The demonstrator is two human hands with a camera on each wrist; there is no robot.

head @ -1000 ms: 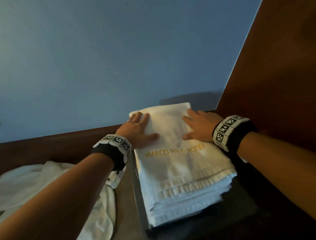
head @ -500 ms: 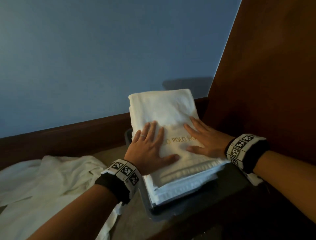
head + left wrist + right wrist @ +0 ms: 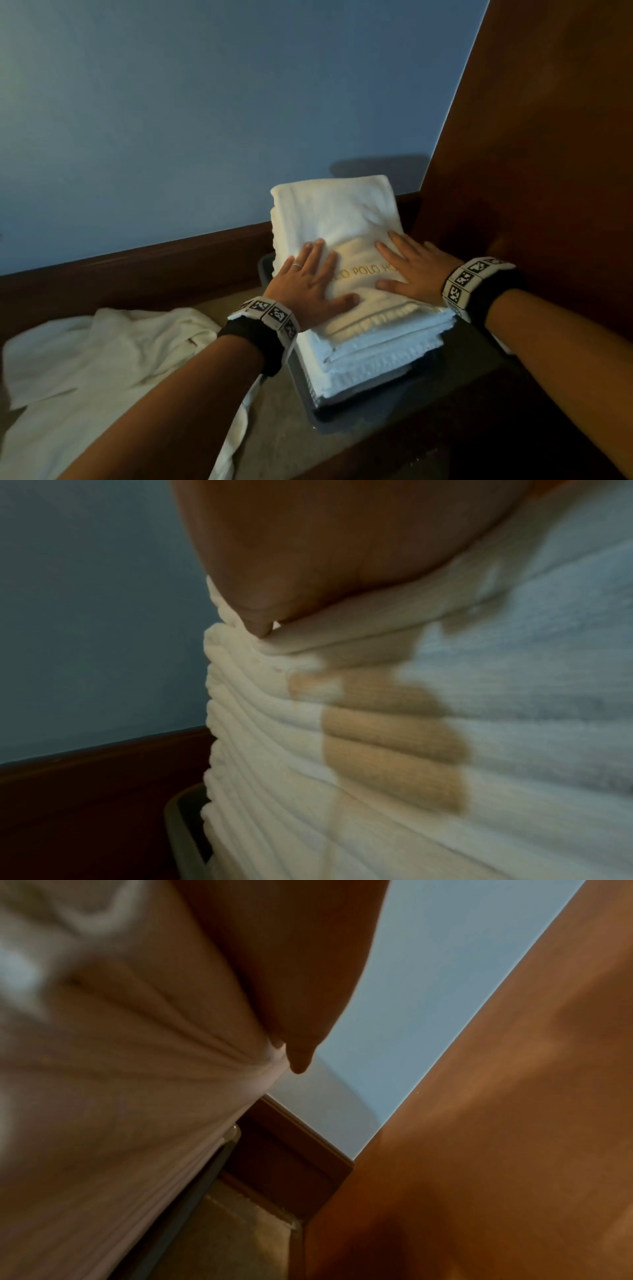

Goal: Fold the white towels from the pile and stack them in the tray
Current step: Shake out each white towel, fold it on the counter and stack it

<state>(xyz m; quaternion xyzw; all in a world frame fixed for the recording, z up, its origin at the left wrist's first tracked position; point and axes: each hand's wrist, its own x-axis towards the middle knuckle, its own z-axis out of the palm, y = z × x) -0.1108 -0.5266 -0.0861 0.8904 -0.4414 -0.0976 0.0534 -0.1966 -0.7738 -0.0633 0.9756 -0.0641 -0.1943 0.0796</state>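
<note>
A stack of folded white towels [image 3: 346, 212] with gold hotel lettering on top fills a dark grey tray [image 3: 359, 407]. My left hand [image 3: 308, 281] lies flat on the top towel's left side, fingers straight. Flat on the right side lies my right hand [image 3: 407, 270], fingers spread. In the left wrist view my palm [image 3: 325, 547] presses the layered towel stack [image 3: 342, 750], with the tray rim [image 3: 178, 826] below. The right wrist view has my right hand [image 3: 291, 974] against the towels [image 3: 120, 1069]. An unfolded white towel pile [image 3: 102, 370] lies to the left.
A brown wooden panel [image 3: 548, 171] stands close on the right of the tray. A dark wooden skirting [image 3: 137, 274] runs along the blue wall [image 3: 205, 120] behind. The tray and the pile rest on a beige surface [image 3: 274, 411].
Both hands have slid back along the top towel toward its near edge, still flat. The view has tilted, showing more of the stack's far end.
</note>
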